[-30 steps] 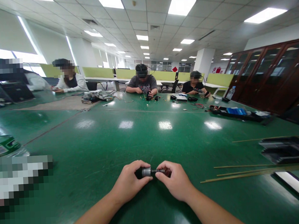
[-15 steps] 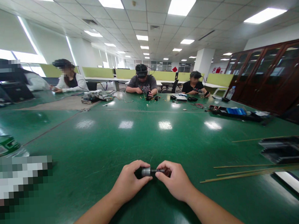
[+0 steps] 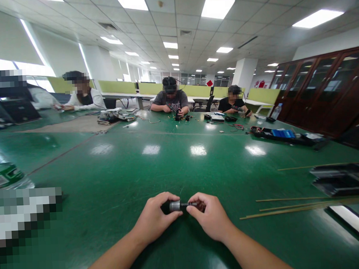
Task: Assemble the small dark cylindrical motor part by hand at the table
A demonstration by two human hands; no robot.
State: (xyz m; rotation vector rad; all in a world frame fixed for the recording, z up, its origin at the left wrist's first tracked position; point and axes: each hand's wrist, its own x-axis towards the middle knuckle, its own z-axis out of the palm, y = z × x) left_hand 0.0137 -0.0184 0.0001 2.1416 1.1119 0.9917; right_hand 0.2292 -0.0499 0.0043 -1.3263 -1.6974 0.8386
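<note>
Between thumb and fingers, my left hand [image 3: 155, 216] grips a small grey metal cylinder [image 3: 174, 206] that looks like a small motor. A thin, dark, ridged shaft [image 3: 184, 204] runs rightward from the cylinder, lying level in line with it. My right hand [image 3: 212, 213] pinches the shaft's far end, with its fingertips curled around and partly hiding it. Whether cylinder and shaft are one piece, I cannot tell. Both hands are low in the middle of the view, over the green table [image 3: 169, 171].
Thin sticks [image 3: 279, 208], dark channel-shaped parts [image 3: 341, 180] and a phone-like slab [image 3: 352, 221] lie at the right. A plastic bottle [image 3: 8, 175] stands at the left. Across the table, several people work near a black tray [image 3: 283, 135] and loose parts.
Both hands keep the same grip on the cylinder and shaft, with hardly any movement. The whole view has shifted very slightly.
</note>
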